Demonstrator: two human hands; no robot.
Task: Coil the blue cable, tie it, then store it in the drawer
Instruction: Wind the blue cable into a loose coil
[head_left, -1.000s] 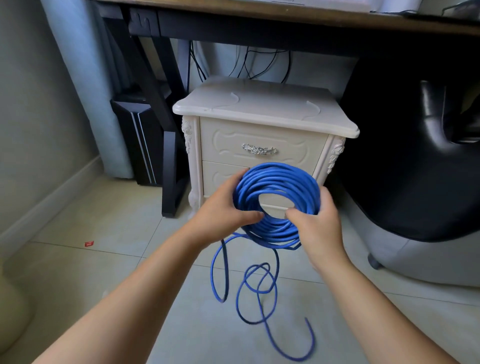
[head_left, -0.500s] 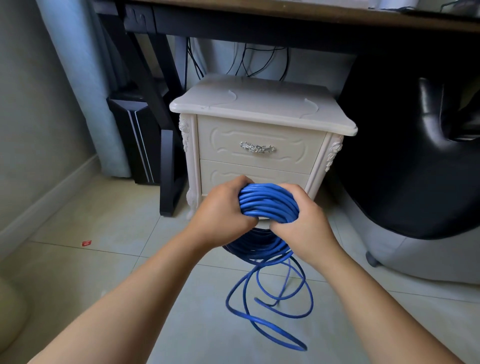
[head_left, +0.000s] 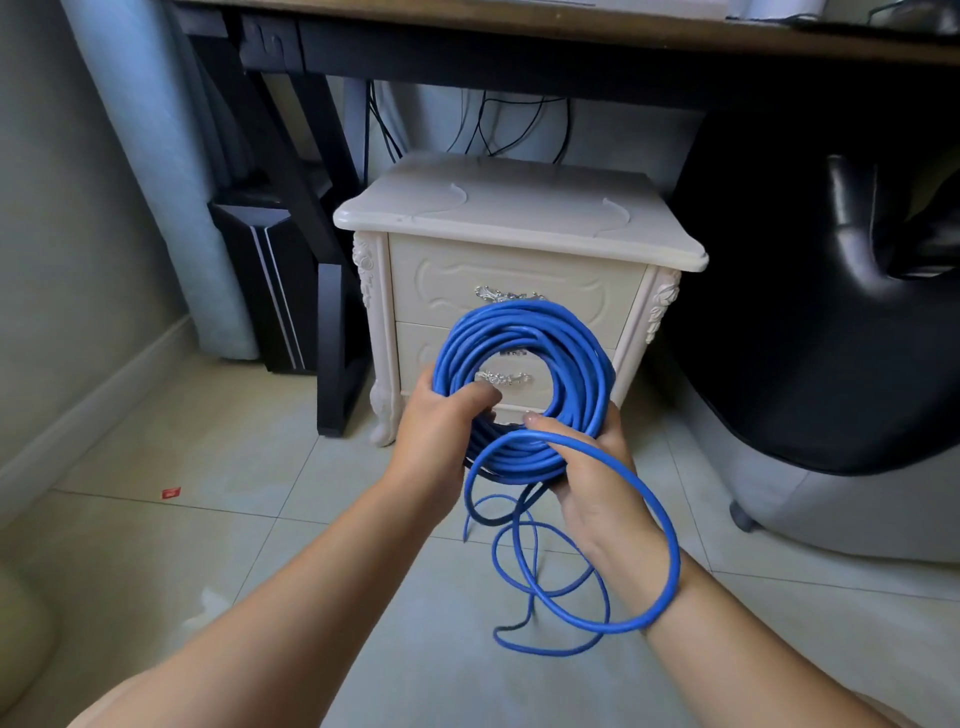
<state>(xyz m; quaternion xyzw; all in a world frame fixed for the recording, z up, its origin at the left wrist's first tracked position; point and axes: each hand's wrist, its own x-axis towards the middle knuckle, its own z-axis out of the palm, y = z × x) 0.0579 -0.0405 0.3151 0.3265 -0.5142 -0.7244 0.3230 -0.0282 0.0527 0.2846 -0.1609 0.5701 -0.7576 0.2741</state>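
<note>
The blue cable (head_left: 582, 358) is wound into a thick upright coil held in front of a cream nightstand (head_left: 514, 218). My left hand (head_left: 441, 431) grips the coil's lower left side, thumb through the middle. My right hand (head_left: 592, 478) grips the bottom right of the coil. One loose loop of cable runs over my right hand and around my right wrist. The remaining loose cable hangs below in a few loops down to the floor. The top drawer (head_left: 441, 280) and the lower drawer (head_left: 415, 348) are both closed; the coil partly hides their silver handles.
A dark desk (head_left: 519, 57) spans overhead, its black leg (head_left: 332, 332) left of the nightstand. A black computer tower (head_left: 260, 275) stands by the wall. A black chair (head_left: 831, 312) fills the right side. A small red scrap (head_left: 171, 493) lies on the tiled floor.
The coil, squeezed flat between both hands half a second ago, now stands upright and round again. A fresh loop has come up over my right hand and wrist; less cable hangs below.
</note>
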